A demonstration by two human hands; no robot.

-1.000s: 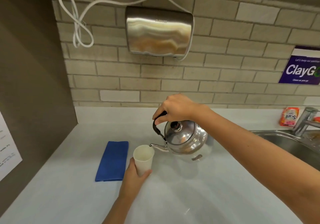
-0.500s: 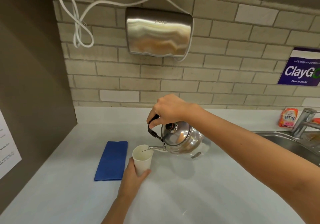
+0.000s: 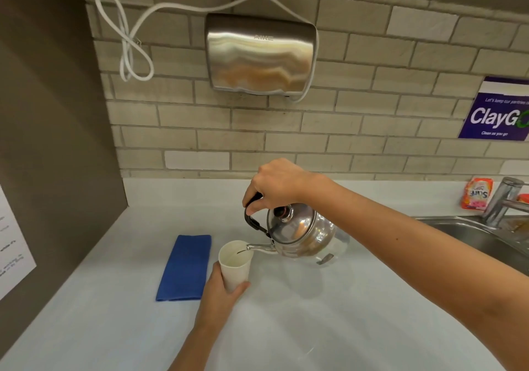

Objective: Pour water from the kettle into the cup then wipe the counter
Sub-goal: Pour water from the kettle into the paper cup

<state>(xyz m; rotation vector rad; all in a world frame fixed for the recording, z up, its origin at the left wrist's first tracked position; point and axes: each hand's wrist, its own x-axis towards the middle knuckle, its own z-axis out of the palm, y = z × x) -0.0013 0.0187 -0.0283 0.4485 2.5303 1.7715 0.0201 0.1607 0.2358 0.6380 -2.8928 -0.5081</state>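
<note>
The shiny steel kettle is tilting left, its spout over the rim of the white paper cup near mid-counter; the right hand is gripping its black handle, the left hand clasping the cup. Pouring looks underway, and the wiping is waiting: the folded blue cloth is lying untouched just left of the cup on the pale counter.

I can't see the top of the kettle's handle; my right hand covers it. My left hand hides the cup's base, so contact with the counter is unclear. The right edge cuts off the purple sign, the faucet and the sink. Print on the paper at left is too blurred to read.
</note>
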